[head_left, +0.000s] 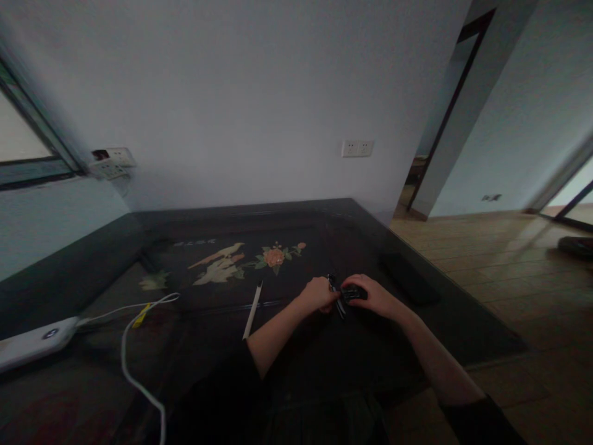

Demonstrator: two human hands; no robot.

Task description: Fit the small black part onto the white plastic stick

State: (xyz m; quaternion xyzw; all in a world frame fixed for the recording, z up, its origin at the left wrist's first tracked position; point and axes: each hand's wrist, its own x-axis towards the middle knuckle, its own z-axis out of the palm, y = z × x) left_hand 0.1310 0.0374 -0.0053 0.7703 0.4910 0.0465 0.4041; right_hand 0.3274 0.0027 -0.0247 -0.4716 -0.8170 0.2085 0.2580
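Observation:
Both hands are close together over the near part of the dark table [296,334]. My left hand [319,295] is closed around a slim dark object with shiny silvery edges [340,307], which sticks out past the fingers at both ends; its kind is unclear in the dim light. In my right hand [374,296], the fingers curl over a small black object with light marks [354,293]. The two held objects nearly meet, and I cannot tell whether they touch. Left of my left forearm lies a narrow whitish stick with a dark tip [252,311].
A white power bank [39,341] with a white cable [124,352] and yellow tag [141,316] lies at the left. A flat black rectangular thing [410,279] rests on the right. Bird and flower decoration [274,256] covers the table's middle. Behind is a wall with sockets [357,148].

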